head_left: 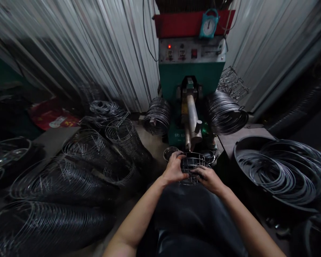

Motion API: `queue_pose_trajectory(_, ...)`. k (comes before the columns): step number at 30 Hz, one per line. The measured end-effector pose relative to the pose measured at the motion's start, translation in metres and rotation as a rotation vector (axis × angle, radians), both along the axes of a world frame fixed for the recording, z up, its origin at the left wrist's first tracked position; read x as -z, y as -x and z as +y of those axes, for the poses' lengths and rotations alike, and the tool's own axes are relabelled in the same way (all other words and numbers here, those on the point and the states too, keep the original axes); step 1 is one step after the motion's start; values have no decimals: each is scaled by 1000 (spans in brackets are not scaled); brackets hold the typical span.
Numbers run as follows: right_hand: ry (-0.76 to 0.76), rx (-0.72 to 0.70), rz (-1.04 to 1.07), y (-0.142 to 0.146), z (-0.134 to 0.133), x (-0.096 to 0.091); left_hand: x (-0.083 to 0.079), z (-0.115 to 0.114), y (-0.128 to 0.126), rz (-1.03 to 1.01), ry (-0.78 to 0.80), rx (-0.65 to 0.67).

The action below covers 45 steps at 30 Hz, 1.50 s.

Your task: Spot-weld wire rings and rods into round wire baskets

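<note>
A small round wire basket (189,162) is held between my two hands, just below the electrode tip of a green spot-welding machine (166,80). My left hand (175,167) wraps round the basket's left side, with the thumb low and the fingers over the rim. On the near right side, my right hand (207,176) is closed on the wires; its fingertips are dark. The upper welding arm (193,113) slants down toward the far rim, and I cannot tell whether its tip touches the wire. Parts of the basket are hidden behind my fingers.
Bundles of wire rings hang left (157,116) and right (227,113) of the machine. A black tub (240,142) with loose wire rings stands at right. Stacked wire baskets (56,221) lie at left. A turquoise dial scale (209,24) hangs on the machine's top.
</note>
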State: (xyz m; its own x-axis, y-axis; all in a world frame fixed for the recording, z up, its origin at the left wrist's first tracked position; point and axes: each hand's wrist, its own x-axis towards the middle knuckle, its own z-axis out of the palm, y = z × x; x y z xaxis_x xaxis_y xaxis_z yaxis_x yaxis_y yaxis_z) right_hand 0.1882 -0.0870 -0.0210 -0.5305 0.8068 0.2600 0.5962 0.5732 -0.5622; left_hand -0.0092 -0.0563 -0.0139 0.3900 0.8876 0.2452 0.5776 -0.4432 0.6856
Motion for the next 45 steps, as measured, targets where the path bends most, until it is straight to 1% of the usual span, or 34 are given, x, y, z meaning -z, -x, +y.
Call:
queue_pose_trajectory(5,-12,21,-30,2,7,2,4,7,4,-32,-16,5)
queue_pose_trajectory(13,-22,38,-16,5,27,-10,-2,30,2,-35,24,-9)
queue_pose_trajectory(16,-30,62,17,7,28,-11,-3,34,0,-40,66,-12)
queue_pose_trajectory(19,-34,91,16,9,24,-10,-3,32,-1,-38,85,-39)
queue_pose_trajectory(21,-36,101,-8,9,24,-10,-4,32,-2,-22,69,-57)
queue_pose_trajectory(24,-56,138,-32,9,31,-11,-5,37,-5,-4,31,-100)
queue_pose_trajectory(28,-71,174,-54,8,43,-11,-5,50,-8,0,70,-141)
queue_pose_trajectory(31,-95,210,5,6,42,-6,-4,52,-8,-3,81,-141)
queue_pose_trajectory(34,-133,296,139,1,37,-1,-4,51,-8,-7,63,-137)
queue_pose_trajectory(36,-130,333,176,-2,37,1,-4,53,-7,-15,51,-136)
queue_pose_trajectory(41,-126,343,179,-4,54,1,-5,70,-6,-18,74,-152)
queue_pose_trajectory(45,-122,346,199,2,64,0,-6,79,-8,19,81,-152)
